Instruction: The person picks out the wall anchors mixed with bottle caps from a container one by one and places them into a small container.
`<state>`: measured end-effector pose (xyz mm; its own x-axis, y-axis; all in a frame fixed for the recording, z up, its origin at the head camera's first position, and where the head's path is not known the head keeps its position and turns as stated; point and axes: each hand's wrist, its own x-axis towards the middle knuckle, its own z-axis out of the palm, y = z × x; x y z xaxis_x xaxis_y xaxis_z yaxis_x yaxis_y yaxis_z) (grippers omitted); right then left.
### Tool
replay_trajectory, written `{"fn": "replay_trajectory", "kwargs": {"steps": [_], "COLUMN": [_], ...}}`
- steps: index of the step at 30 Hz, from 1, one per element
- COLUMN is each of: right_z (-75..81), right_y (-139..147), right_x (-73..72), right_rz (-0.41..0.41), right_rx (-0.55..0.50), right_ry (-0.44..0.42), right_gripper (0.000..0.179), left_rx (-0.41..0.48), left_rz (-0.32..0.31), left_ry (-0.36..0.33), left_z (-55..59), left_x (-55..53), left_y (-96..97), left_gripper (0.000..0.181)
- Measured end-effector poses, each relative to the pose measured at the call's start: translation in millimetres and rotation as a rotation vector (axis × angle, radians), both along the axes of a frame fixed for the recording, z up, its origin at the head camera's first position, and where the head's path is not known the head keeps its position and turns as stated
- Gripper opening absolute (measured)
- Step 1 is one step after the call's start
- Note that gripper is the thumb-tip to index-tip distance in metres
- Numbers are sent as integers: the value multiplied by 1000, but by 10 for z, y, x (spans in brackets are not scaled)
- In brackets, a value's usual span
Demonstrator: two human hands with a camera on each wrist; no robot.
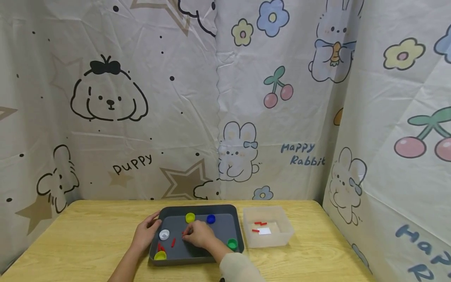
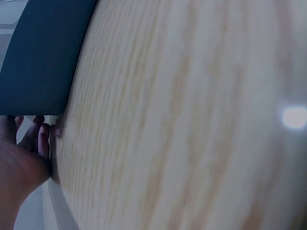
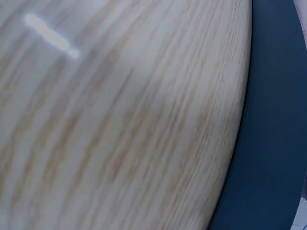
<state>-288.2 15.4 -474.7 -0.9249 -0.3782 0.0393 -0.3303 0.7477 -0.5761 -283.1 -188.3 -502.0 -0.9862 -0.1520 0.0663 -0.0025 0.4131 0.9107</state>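
A dark grey tray (image 1: pixel 197 260) lies on the table, and my left hand (image 1: pixel 145 232) holds its left edge, thumb by the rim. In the left wrist view the fingers of that hand (image 2: pixel 26 155) meet the tray's side (image 2: pixel 41 57). Over the middle of the tray, my right hand (image 1: pixel 201 234) pinches a small red stick (image 1: pixel 183 233), mostly hidden by the fingertips. Another red stick (image 1: pixel 173 242) lies on the tray floor nearby. More red sticks (image 1: pixel 159 247) sit at the tray's left, behind a yellow cap (image 1: pixel 160 255). A white cap (image 1: pixel 164 234) is close to my left hand.
Along the tray's far side are a second yellow cap (image 1: pixel 190 217) and a blue cap (image 1: pixel 210 219); a green cap (image 1: pixel 232 244) stands at the right. Beside the tray, a translucent bin (image 1: pixel 269 241) holds several red sticks and a white card (image 1: pixel 264 231). Printed curtains surround the wooden table (image 1: pixel 88 235).
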Motion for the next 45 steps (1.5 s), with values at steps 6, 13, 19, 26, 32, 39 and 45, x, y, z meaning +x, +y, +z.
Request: {"fn": "replay_trajectory", "kwargs": {"steps": [6,13,19,26,32,39,45], "right_z": [11,47,130,199,301,405,496], "right_y": [13,71,164,260,368,480,574], "right_x": [7,12,42,32,35,24,28], "right_rz": [15,37,66,80,134,113,123], "right_rx": [-13,-20,-35,-37,-45,-28,-29], "right_ry": [-4,26,11,24,72,61,75], "right_gripper": [5,6,5,5,5,5,6], "left_rx": [-7,-13,-28,-44,-16,-20,-17], "left_rz": [1,5,3,-5,-4,-12,-11], "left_ry": [2,3,11,22,0,12,3], "left_z": [-3,-23,19,52,56,61,62], "left_x": [-4,-8,11,31,46,40,31], "left_y": [3,1,13,23,27,30,25], "left_gripper": [47,46,45,45,46,46,46]}}
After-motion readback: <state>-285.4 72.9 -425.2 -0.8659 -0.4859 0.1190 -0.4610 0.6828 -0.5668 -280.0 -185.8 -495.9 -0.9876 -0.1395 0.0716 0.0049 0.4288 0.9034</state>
